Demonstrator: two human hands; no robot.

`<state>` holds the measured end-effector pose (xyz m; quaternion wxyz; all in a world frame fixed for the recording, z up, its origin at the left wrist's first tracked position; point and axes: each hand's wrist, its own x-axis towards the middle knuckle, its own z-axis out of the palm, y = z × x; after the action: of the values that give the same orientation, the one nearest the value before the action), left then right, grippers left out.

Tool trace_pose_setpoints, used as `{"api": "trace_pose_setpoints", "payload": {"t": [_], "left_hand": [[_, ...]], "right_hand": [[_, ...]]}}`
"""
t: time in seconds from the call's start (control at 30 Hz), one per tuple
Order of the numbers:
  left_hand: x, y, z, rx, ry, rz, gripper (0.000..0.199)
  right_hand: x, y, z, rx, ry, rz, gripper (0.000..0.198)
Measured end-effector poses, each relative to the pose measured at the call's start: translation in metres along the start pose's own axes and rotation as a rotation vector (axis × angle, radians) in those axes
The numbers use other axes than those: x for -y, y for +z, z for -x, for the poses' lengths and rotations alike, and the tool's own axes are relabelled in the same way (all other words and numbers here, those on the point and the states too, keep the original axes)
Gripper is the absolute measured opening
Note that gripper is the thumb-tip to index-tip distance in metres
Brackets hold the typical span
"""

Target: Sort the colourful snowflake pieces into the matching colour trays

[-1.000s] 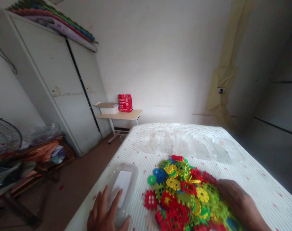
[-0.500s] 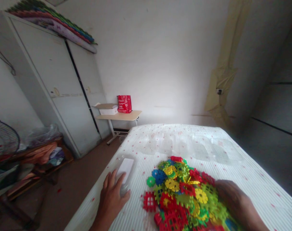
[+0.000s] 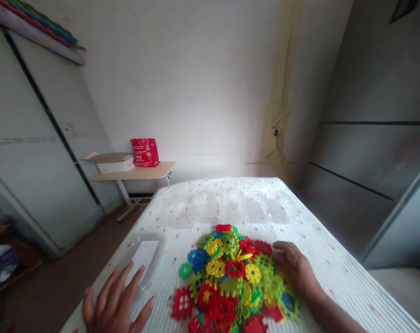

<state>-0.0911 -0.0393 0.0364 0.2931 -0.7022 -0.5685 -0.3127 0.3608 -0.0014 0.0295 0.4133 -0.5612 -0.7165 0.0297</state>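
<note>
A heap of plastic interlocking building pieces [image 3: 227,277] in red, yellow, green and blue lies on the table in front of me. My left hand [image 3: 118,300] is left of the heap, fingers spread, at the near end of a clear plastic container [image 3: 160,245]. Inside that container is a white card [image 3: 143,254]. Whether the fingertips touch the container I cannot tell. My right hand [image 3: 296,268] lies against the right side of the heap, fingers stretched toward the pieces and holding nothing I can see; its thumb is hidden.
Several clear plastic containers [image 3: 254,212] stand in a row across the far part of the table [image 3: 216,183], which has a white ribbed cover. Beyond, a small desk [image 3: 157,170] holds a white box [image 3: 116,165] and a red bag [image 3: 145,152]. Grey cabinets [image 3: 39,152] stand at left.
The view has turned to the right, so the scene sits further left. My right hand shows more clearly at the heap's side. My left hand's fingers are spread wider near the container.
</note>
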Motion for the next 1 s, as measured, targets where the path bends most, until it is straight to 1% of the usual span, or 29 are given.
{"api": "trace_pose_setpoints", "payload": {"t": [0.07, 0.13, 0.2, 0.27, 0.33, 0.43, 0.53, 0.63, 0.73, 0.8, 0.87, 1.0], "left_hand": [[-0.005, 0.0, 0.003, -0.037, 0.108, 0.079, 0.052], [-0.017, 0.001, 0.001, -0.034, 0.216, 0.171, 0.054], [-0.036, 0.003, -0.007, -0.006, 0.293, 0.259, 0.056], [-0.06, 0.005, -0.023, 0.034, 0.297, 0.317, 0.051], [-0.084, 0.009, -0.046, 0.043, 0.234, 0.394, 0.043], [-0.115, 0.02, -0.083, -0.005, 0.083, 0.552, 0.024], [-0.132, 0.039, -0.106, -0.031, -0.045, 0.689, 0.022], [-0.132, 0.061, -0.104, -0.021, -0.115, 0.72, 0.022], [-0.117, 0.074, -0.088, 0.072, -0.188, 0.698, 0.024], [-0.105, 0.076, -0.08, 0.133, -0.248, 0.674, 0.027], [-0.097, 0.075, -0.077, 0.171, -0.301, 0.663, 0.03], [-0.093, 0.071, -0.081, 0.207, -0.352, 0.678, 0.033]], "right_hand": [[-0.003, 0.0, 0.0, -0.009, 0.063, -0.037, 0.024], [-0.005, 0.0, -0.001, -0.007, 0.099, -0.066, 0.025], [-0.005, -0.001, -0.001, -0.003, 0.11, -0.084, 0.025], [-0.006, 0.0, -0.001, 0.006, 0.118, -0.09, 0.026], [-0.008, 0.001, -0.001, 0.016, 0.126, -0.091, 0.028], [-0.011, 0.002, 0.0, 0.037, 0.129, -0.094, 0.031], [-0.01, 0.001, -0.001, 0.09, 0.118, -0.105, 0.036], [-0.004, -0.002, -0.004, 0.167, 0.085, -0.108, 0.036], [0.003, -0.004, -0.007, 0.248, 0.023, -0.114, 0.034], [0.005, -0.003, -0.008, 0.274, -0.004, -0.112, 0.032], [0.006, -0.002, -0.009, 0.27, -0.004, -0.1, 0.029], [0.006, -0.002, -0.008, 0.231, 0.016, -0.063, 0.022]]}}
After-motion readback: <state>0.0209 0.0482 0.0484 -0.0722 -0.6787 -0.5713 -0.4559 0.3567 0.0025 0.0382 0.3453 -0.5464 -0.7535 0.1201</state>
